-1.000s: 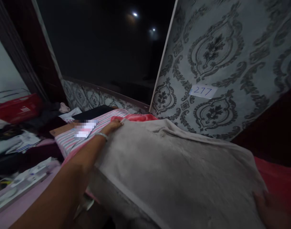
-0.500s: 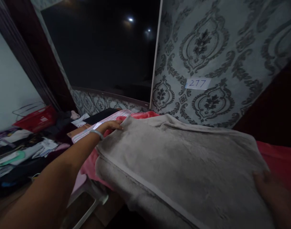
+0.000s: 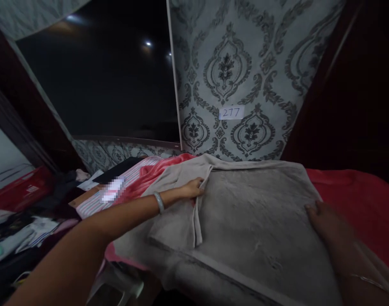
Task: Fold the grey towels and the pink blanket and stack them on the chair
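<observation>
A soft grey blanket [image 3: 254, 212] is spread out in front of me, with its left part turned over toward the middle. My left hand [image 3: 193, 189], wearing a pale bracelet on the wrist, is closed on the turned-over layer near its edge. At the blanket's right border lies my right hand [image 3: 330, 223], touching the grey cloth. Its fingers are dim and partly hidden, so their grip does not show. Red cloth [image 3: 356, 195] shows beneath the grey blanket on the right, and more red-pink cloth lies at its left.
Left of the blanket are striped cloth [image 3: 92, 208] and a black item [image 3: 120, 168]. A white plastic stool [image 3: 117, 284] stands below. Piled clothes [image 3: 38, 229] and a red basket [image 3: 25, 187] are at far left. Behind are a large dark screen [image 3: 108, 80] and patterned wallpaper [image 3: 226, 55].
My left hand has moved right, carrying the blanket's left edge inward over the rest. My right hand stays by the right border. The view has turned somewhat to the right.
</observation>
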A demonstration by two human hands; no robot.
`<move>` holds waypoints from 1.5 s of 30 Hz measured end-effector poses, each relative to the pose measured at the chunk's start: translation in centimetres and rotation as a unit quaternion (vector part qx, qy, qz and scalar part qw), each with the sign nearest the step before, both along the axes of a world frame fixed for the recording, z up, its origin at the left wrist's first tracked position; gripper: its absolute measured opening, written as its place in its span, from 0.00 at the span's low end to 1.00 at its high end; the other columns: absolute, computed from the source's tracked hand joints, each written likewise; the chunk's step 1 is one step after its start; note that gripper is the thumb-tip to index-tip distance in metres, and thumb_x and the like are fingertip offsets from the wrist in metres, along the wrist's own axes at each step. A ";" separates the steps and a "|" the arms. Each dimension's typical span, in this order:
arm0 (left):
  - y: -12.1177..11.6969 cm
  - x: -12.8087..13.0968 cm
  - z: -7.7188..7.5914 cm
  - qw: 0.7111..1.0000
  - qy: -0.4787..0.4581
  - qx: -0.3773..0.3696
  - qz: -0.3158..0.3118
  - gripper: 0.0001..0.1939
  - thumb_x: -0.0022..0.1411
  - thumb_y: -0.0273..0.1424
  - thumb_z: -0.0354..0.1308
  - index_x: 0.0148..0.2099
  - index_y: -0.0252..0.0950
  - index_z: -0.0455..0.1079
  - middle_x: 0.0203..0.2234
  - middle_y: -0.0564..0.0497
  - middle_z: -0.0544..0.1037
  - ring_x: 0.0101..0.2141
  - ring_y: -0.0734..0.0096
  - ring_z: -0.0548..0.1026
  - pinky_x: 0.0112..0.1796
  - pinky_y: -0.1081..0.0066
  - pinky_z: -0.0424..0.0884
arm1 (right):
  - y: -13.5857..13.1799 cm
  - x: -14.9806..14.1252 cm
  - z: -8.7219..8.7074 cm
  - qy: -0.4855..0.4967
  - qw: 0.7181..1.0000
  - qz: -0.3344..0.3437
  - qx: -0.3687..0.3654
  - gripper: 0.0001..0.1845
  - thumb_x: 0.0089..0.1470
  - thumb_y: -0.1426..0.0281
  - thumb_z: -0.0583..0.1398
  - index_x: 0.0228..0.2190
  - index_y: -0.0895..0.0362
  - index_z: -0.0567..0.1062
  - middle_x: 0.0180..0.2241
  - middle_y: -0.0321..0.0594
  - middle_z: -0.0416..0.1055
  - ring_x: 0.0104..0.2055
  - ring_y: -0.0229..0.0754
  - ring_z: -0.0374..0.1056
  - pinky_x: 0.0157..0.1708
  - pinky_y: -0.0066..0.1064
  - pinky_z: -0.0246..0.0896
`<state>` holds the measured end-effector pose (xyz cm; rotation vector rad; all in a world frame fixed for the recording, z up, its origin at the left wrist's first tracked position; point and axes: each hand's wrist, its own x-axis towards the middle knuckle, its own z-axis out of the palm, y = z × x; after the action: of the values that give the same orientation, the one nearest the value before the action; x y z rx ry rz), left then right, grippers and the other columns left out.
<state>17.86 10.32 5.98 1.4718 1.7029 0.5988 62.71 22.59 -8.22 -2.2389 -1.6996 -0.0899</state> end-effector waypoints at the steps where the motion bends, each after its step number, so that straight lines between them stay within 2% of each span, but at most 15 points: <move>1: 0.2 1.1 -0.8 1.000 0.000 -0.007 -0.003 0.34 0.54 0.24 0.57 0.64 0.35 0.58 0.29 0.55 0.72 0.17 0.76 0.69 0.17 0.76 0.66 | -0.4 -0.3 0.6 0.021 1.000 -0.001 -0.017 0.42 0.62 0.49 0.33 0.66 0.53 0.62 0.68 0.43 0.56 0.62 0.57 0.60 0.51 0.53 0.63; 4: 0.3 2.8 -2.3 1.000 -0.005 -0.026 0.001 0.34 0.54 0.24 0.55 0.65 0.32 0.56 0.25 0.56 0.70 0.14 0.75 0.67 0.16 0.75 0.65 | -1.3 -1.2 2.1 0.066 0.997 0.000 -0.033 0.41 0.63 0.50 0.35 0.66 0.57 0.61 0.70 0.43 0.52 0.65 0.62 0.55 0.57 0.55 0.58; 6: 0.4 2.9 -2.4 1.000 -0.014 -0.028 0.003 0.33 0.55 0.24 0.54 0.64 0.32 0.57 0.23 0.57 0.70 0.14 0.75 0.66 0.15 0.76 0.64 | -1.7 -1.5 2.7 0.078 0.997 0.002 -0.024 0.39 0.64 0.52 0.38 0.66 0.58 0.62 0.69 0.46 0.53 0.65 0.63 0.55 0.57 0.57 0.57; 11: 1.4 2.1 0.0 0.997 -0.070 0.016 0.003 0.29 0.56 0.26 0.55 0.61 0.36 0.61 0.25 0.57 0.71 0.16 0.78 0.66 0.17 0.79 0.62 | -2.1 -1.7 3.4 0.081 0.997 0.012 -0.006 0.35 0.65 0.54 0.44 0.65 0.59 0.64 0.68 0.49 0.55 0.63 0.63 0.58 0.57 0.57 0.58; 14: 2.4 3.7 0.9 0.995 -0.083 0.058 -0.010 0.29 0.56 0.26 0.55 0.61 0.36 0.62 0.28 0.55 0.74 0.19 0.77 0.69 0.19 0.80 0.64 | -2.1 -1.7 3.5 0.083 0.996 0.009 -0.006 0.34 0.65 0.55 0.45 0.65 0.58 0.64 0.68 0.48 0.56 0.63 0.63 0.57 0.58 0.57 0.58; 18: 2.6 8.0 -0.7 0.997 0.023 0.044 -0.055 0.33 0.56 0.23 0.53 0.65 0.36 0.60 0.29 0.54 0.75 0.18 0.76 0.69 0.17 0.78 0.64 | -2.0 -1.7 3.5 0.088 0.996 0.007 -0.015 0.34 0.65 0.54 0.44 0.65 0.56 0.63 0.68 0.47 0.55 0.64 0.63 0.57 0.59 0.57 0.57; 21: 2.1 10.5 -2.5 0.996 0.047 0.008 -0.070 0.37 0.57 0.22 0.51 0.69 0.34 0.54 0.26 0.53 0.75 0.16 0.73 0.69 0.16 0.75 0.65 | -2.0 -1.7 3.5 0.085 0.996 0.011 -0.007 0.33 0.65 0.54 0.44 0.64 0.56 0.64 0.67 0.49 0.56 0.64 0.63 0.58 0.58 0.57 0.58; 28: 2.2 11.4 -3.1 0.994 0.071 -0.013 -0.082 0.36 0.61 0.25 0.50 0.71 0.35 0.52 0.26 0.53 0.74 0.15 0.72 0.68 0.17 0.72 0.67 | -1.8 -1.7 3.4 0.089 0.996 0.006 -0.004 0.33 0.65 0.55 0.45 0.64 0.55 0.64 0.67 0.48 0.56 0.64 0.62 0.57 0.58 0.57 0.58; 32: 2.5 11.5 -3.0 0.987 0.058 0.009 -0.149 0.32 0.64 0.31 0.52 0.70 0.34 0.57 0.23 0.56 0.71 0.16 0.72 0.71 0.20 0.73 0.70 | -1.6 -1.5 3.3 0.092 0.996 0.012 0.006 0.33 0.64 0.55 0.46 0.64 0.55 0.65 0.67 0.49 0.58 0.63 0.63 0.57 0.57 0.59 0.59; 34: 2.8 10.7 -2.7 0.983 0.072 0.062 -0.157 0.28 0.65 0.32 0.51 0.66 0.33 0.63 0.25 0.54 0.73 0.23 0.69 0.76 0.28 0.70 0.75 | -1.6 -1.4 3.3 0.094 0.996 0.012 0.000 0.33 0.64 0.55 0.46 0.64 0.56 0.64 0.67 0.49 0.57 0.63 0.63 0.57 0.58 0.58 0.58; 36: 2.9 9.5 -2.2 0.976 0.108 0.132 -0.135 0.25 0.65 0.31 0.50 0.64 0.34 0.66 0.35 0.47 0.79 0.37 0.63 0.79 0.43 0.63 0.76 | -1.7 -1.4 3.3 0.095 0.995 0.009 0.001 0.33 0.64 0.55 0.46 0.64 0.57 0.64 0.68 0.49 0.56 0.63 0.63 0.57 0.58 0.58 0.57; 37: 2.8 8.8 -2.1 0.968 0.137 0.165 -0.128 0.26 0.65 0.31 0.51 0.64 0.35 0.66 0.43 0.44 0.79 0.46 0.60 0.77 0.51 0.60 0.72 | -1.8 -1.4 3.3 0.096 0.995 0.009 0.004 0.33 0.64 0.55 0.46 0.64 0.57 0.64 0.67 0.49 0.57 0.63 0.63 0.57 0.58 0.58 0.57; 39: 2.2 7.6 -2.3 0.945 0.217 0.207 -0.127 0.29 0.66 0.33 0.52 0.67 0.36 0.61 0.60 0.40 0.70 0.62 0.53 0.66 0.62 0.55 0.60 | -1.8 -1.4 3.3 0.097 0.995 0.010 0.015 0.33 0.64 0.56 0.47 0.64 0.57 0.65 0.66 0.51 0.58 0.62 0.63 0.58 0.58 0.59 0.57; 42: 0.4 7.3 -4.4 0.912 0.335 0.186 -0.148 0.34 0.66 0.41 0.54 0.71 0.37 0.55 0.70 0.37 0.54 0.70 0.43 0.48 0.66 0.43 0.46 | -2.0 -1.4 3.5 0.096 0.995 0.011 0.017 0.32 0.64 0.56 0.47 0.63 0.57 0.65 0.66 0.53 0.59 0.62 0.63 0.58 0.57 0.59 0.58; 45: -1.3 8.2 -6.9 0.891 0.387 0.182 -0.152 0.37 0.68 0.46 0.52 0.73 0.38 0.50 0.72 0.35 0.46 0.70 0.37 0.41 0.65 0.36 0.41 | -2.4 -1.6 3.8 0.092 0.996 0.011 0.007 0.32 0.65 0.57 0.47 0.64 0.57 0.65 0.66 0.53 0.59 0.62 0.62 0.58 0.57 0.59 0.58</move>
<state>26.11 9.01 -0.93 2.4234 1.9212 0.1482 61.08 20.20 -4.41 -2.1444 -1.6213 0.1052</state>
